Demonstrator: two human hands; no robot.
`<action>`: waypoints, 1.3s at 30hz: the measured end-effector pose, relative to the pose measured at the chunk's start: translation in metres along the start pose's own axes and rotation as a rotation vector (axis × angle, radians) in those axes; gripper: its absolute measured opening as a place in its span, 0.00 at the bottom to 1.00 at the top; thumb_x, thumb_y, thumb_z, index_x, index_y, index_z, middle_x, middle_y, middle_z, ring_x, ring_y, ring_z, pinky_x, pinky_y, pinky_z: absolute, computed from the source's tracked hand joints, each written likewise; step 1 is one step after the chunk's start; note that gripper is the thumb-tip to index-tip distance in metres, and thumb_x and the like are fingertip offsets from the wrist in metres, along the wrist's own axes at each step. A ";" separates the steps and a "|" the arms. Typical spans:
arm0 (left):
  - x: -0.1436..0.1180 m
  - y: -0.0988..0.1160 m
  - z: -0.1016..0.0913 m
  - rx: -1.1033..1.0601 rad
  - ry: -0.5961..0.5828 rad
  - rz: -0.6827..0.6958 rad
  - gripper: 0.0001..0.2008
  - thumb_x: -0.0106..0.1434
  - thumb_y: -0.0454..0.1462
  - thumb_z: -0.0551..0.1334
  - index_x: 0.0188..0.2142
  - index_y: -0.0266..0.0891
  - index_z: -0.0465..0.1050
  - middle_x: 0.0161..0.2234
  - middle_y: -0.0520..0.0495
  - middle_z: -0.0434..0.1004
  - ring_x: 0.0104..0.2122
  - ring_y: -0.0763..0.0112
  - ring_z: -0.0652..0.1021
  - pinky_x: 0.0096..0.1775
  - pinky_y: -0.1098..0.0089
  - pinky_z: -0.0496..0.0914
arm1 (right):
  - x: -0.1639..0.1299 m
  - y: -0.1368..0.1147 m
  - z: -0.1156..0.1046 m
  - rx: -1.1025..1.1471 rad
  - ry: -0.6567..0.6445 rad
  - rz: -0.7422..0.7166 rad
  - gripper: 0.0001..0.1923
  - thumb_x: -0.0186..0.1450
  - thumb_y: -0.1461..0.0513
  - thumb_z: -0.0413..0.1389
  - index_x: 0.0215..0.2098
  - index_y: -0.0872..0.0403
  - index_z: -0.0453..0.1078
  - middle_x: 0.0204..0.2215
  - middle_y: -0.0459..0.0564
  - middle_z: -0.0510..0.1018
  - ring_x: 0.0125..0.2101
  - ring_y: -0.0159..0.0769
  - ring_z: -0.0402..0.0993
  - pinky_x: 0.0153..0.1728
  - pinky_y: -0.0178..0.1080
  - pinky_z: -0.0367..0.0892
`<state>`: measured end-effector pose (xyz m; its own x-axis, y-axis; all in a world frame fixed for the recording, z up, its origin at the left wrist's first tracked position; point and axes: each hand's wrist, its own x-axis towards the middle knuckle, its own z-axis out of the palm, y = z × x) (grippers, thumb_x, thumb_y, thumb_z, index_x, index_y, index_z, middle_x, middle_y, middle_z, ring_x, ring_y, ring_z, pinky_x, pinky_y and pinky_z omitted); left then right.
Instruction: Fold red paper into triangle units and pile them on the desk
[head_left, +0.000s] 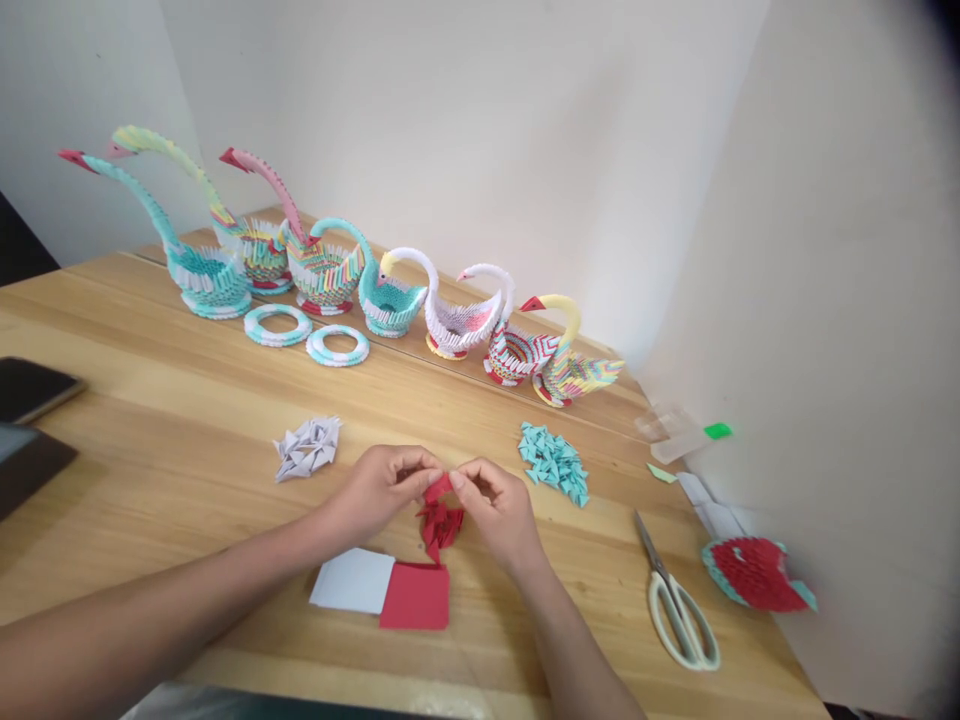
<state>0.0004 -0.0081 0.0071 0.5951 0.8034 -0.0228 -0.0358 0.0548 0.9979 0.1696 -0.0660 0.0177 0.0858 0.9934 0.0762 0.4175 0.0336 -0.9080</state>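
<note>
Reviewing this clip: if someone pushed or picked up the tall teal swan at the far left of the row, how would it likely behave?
The teal swan is built from many small folded paper pieces, so it is probably very light and would slide easily on the smooth wooden table. Its long thin neck arches far out past the round base, so a push up high might tip it. The slotted pieces could likely separate if squeezed.

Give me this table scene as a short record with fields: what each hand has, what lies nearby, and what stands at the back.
left hand: left hand pinches one end of a small red folded paper piece
right hand: right hand pinches its other end
below hands: pile of red pieces, red sheet, white sheet
left of hands: white pieces pile
right of hands: teal pieces pile, scissors
back: row of paper swans, two paper rings
surface: wooden table
</note>
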 end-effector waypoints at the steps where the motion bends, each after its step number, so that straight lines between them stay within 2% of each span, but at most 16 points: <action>1: 0.000 0.000 0.001 -0.007 0.006 0.001 0.11 0.56 0.42 0.64 0.28 0.34 0.75 0.23 0.52 0.73 0.25 0.74 0.70 0.30 0.73 0.64 | 0.000 0.000 0.002 0.008 0.012 0.003 0.14 0.62 0.55 0.56 0.23 0.55 0.69 0.16 0.42 0.68 0.18 0.28 0.60 0.20 0.31 0.56; 3: 0.000 -0.002 0.001 -0.056 -0.013 -0.034 0.12 0.55 0.43 0.64 0.31 0.34 0.76 0.24 0.51 0.74 0.24 0.74 0.70 0.28 0.73 0.64 | -0.001 0.000 0.004 0.020 0.041 0.004 0.14 0.62 0.54 0.56 0.23 0.55 0.68 0.16 0.41 0.67 0.18 0.28 0.59 0.20 0.31 0.55; 6: 0.002 -0.006 -0.001 -0.122 -0.079 -0.110 0.14 0.55 0.46 0.66 0.28 0.35 0.75 0.22 0.50 0.75 0.22 0.74 0.71 0.26 0.74 0.64 | -0.001 0.001 0.005 0.063 0.060 0.010 0.16 0.61 0.52 0.57 0.23 0.54 0.68 0.17 0.42 0.68 0.19 0.28 0.60 0.20 0.31 0.57; 11: 0.002 -0.002 -0.004 -0.194 -0.082 -0.150 0.16 0.55 0.47 0.67 0.25 0.35 0.75 0.20 0.50 0.75 0.22 0.75 0.72 0.26 0.74 0.63 | 0.002 0.006 0.003 0.336 -0.016 0.105 0.20 0.61 0.47 0.58 0.26 0.55 0.72 0.21 0.46 0.75 0.22 0.32 0.70 0.26 0.35 0.68; 15: 0.002 0.002 -0.005 -0.280 -0.097 -0.174 0.15 0.55 0.46 0.67 0.26 0.35 0.76 0.21 0.51 0.76 0.21 0.76 0.71 0.26 0.75 0.63 | 0.004 0.010 0.004 0.563 -0.073 0.189 0.16 0.59 0.50 0.63 0.30 0.55 0.74 0.23 0.46 0.76 0.23 0.30 0.70 0.27 0.34 0.68; 19: 0.002 0.004 -0.004 -0.321 -0.118 -0.162 0.15 0.55 0.46 0.68 0.26 0.35 0.77 0.22 0.50 0.77 0.21 0.77 0.71 0.26 0.75 0.63 | 0.003 0.012 0.007 0.667 -0.106 0.220 0.15 0.56 0.51 0.66 0.29 0.55 0.74 0.23 0.45 0.77 0.23 0.29 0.70 0.27 0.33 0.68; 26: 0.000 0.010 -0.003 -0.266 -0.086 -0.188 0.15 0.53 0.45 0.68 0.22 0.35 0.76 0.21 0.50 0.77 0.21 0.76 0.71 0.27 0.74 0.63 | 0.003 0.017 0.007 0.635 -0.098 0.225 0.15 0.55 0.52 0.67 0.30 0.55 0.74 0.22 0.45 0.78 0.22 0.29 0.71 0.27 0.33 0.66; 34: 0.001 0.008 -0.002 -0.216 -0.059 -0.181 0.15 0.53 0.45 0.67 0.23 0.34 0.75 0.21 0.49 0.77 0.21 0.75 0.71 0.26 0.74 0.64 | 0.004 0.013 0.004 0.545 -0.076 0.225 0.16 0.53 0.52 0.68 0.28 0.55 0.73 0.20 0.44 0.77 0.20 0.28 0.70 0.26 0.32 0.64; 39: 0.001 0.002 0.001 -0.109 -0.005 -0.111 0.14 0.54 0.45 0.66 0.24 0.34 0.74 0.21 0.50 0.76 0.21 0.75 0.70 0.26 0.74 0.64 | 0.003 0.011 0.006 0.426 -0.049 0.203 0.16 0.55 0.51 0.65 0.28 0.55 0.72 0.19 0.45 0.76 0.20 0.30 0.70 0.24 0.33 0.62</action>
<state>0.0011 -0.0078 0.0094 0.6043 0.7857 -0.1319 -0.0564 0.2073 0.9767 0.1688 -0.0618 0.0057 0.0802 0.9882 -0.1305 -0.0121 -0.1300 -0.9914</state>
